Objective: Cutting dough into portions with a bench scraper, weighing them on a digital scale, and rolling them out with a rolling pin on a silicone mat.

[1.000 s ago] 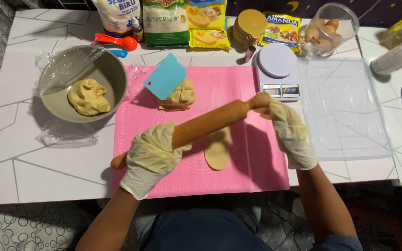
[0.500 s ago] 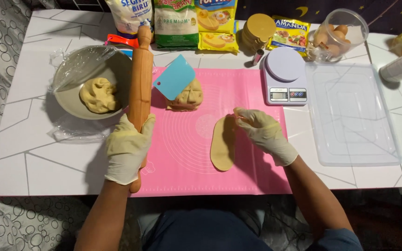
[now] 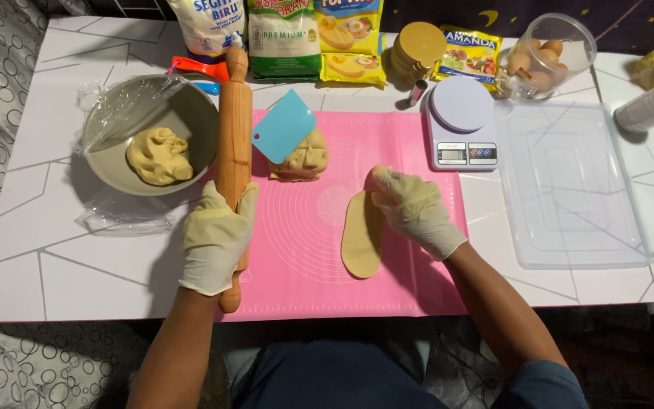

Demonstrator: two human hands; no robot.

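The far end of the flattened oval strip of pale dough (image 3: 361, 242) is hidden under the gloved right hand (image 3: 412, 210), and the packets at the far edge of the white table (image 3: 54, 257) are cut off by the frame. The cut lump of dough (image 3: 302, 157) is partly covered by the light blue plastic scraper (image 3: 283, 126) leaning on it. The smooth, long wooden rolling pin (image 3: 233, 136) lies along the left edge of the pink silicone mat (image 3: 304, 257), which is printed with faint circles; its near end sticks out below the gloved left hand (image 3: 217, 238). That hand's fingers are curled around the pin in a firm grip (thumb side cannot be made out). The right hand's fingers are bent and close together, pressing on the far end of the strip, which lies on the mat right of centre. Left of the pin, a grey round bowl (image 3: 191, 121) with crumpled clear film holds a rough lump of dough (image 3: 159, 156). Right of the mat stand a white digital scale (image 3: 459, 121) and a clear plastic lid (image 3: 569, 189).
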